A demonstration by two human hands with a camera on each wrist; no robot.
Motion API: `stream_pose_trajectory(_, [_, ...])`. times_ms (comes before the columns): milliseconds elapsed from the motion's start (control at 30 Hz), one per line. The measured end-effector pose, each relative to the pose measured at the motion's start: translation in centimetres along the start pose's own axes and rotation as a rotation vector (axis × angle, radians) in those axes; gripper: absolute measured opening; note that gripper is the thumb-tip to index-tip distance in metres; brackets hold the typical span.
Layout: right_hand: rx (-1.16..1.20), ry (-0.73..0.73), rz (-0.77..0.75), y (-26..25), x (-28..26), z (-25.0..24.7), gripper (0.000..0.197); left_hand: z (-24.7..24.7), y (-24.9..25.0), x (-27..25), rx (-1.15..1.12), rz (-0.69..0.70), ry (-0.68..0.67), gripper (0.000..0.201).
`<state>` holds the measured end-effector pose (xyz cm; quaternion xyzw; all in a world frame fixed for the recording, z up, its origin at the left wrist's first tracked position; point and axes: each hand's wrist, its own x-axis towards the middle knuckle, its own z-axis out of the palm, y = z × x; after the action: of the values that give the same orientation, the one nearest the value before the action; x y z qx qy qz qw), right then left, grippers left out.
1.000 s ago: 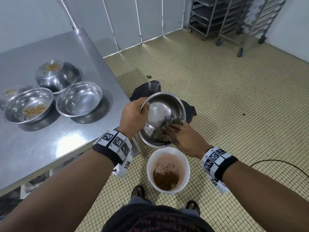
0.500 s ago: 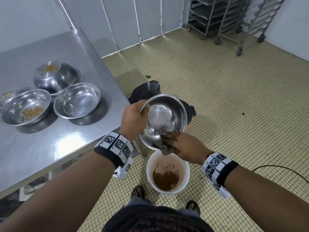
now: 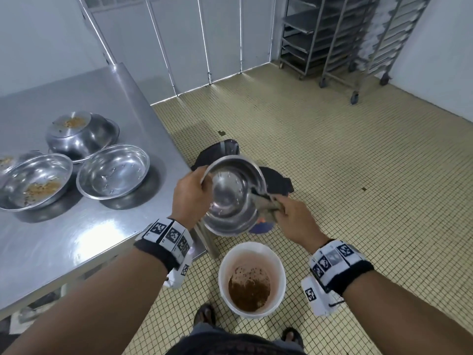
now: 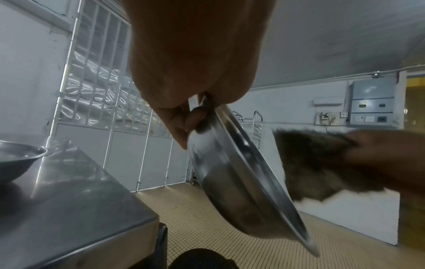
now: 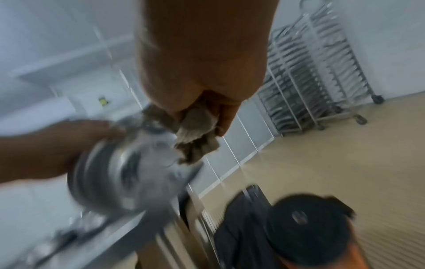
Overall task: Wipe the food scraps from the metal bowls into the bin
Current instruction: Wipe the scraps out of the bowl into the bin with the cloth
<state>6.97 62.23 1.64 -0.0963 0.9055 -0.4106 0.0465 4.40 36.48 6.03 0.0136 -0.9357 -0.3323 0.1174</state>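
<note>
My left hand (image 3: 190, 194) grips the rim of a tilted metal bowl (image 3: 234, 198), held in the air past the table's corner and beyond the white bin (image 3: 252, 279). The bin stands on the floor with brown scraps inside. My right hand (image 3: 291, 216) holds a crumpled grey-brown cloth (image 3: 266, 204) at the bowl's right rim. The left wrist view shows the bowl (image 4: 241, 182) edge-on and the cloth (image 4: 317, 163) just off its rim. In the blurred right wrist view my fingers bunch the cloth (image 5: 195, 132) beside the bowl (image 5: 128, 178).
On the steel table (image 3: 76, 239) stand a wiped bowl (image 3: 114, 172), a bowl with scraps (image 3: 35, 183), an upturned bowl with scraps on its base (image 3: 79, 135) and part of another at the left edge. Dark bags (image 3: 275, 184) lie behind the held bowl. Wheeled racks (image 3: 340, 39) stand far right.
The right hand drew the cloth from inside the bowl's lower part out to its right rim. The left hand kept its grip and the bowl turned slightly.
</note>
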Motion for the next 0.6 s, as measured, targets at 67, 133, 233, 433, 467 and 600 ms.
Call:
stream_pose_trajectory(67, [0.023,0.215,-0.015,-2.1,2.1,-1.8,0.013,0.1,0.4,-0.4,-0.065,-0.058,-0.044,0.021])
stream_pose_trajectory(133, [0.015,0.411,-0.083,-3.6,4.3,-3.1,0.018,0.2,0.8,-0.8,-0.122,-0.081,-0.078,0.021])
stream_pose_trajectory(233, [-0.078,0.495,-0.205,-5.0,6.7,-3.4,0.027,0.4,1.5,-1.2,-0.195,-0.089,-0.126,0.021])
stream_pose_trajectory(433, [-0.589,0.217,-0.235,-3.3,4.5,0.2,0.07,-0.1,1.4,-0.3,-0.236,-0.071,-0.081,0.018])
stream_pose_trajectory(467, [-0.614,0.184,-0.217,-3.2,4.1,0.3,0.081,-0.3,1.2,-0.2,-0.232,-0.068,-0.078,0.018])
stream_pose_trajectory(600, [-0.532,0.247,-0.229,-3.9,4.6,-0.8,0.069,-0.2,1.0,-0.2,-0.262,-0.067,-0.107,0.02])
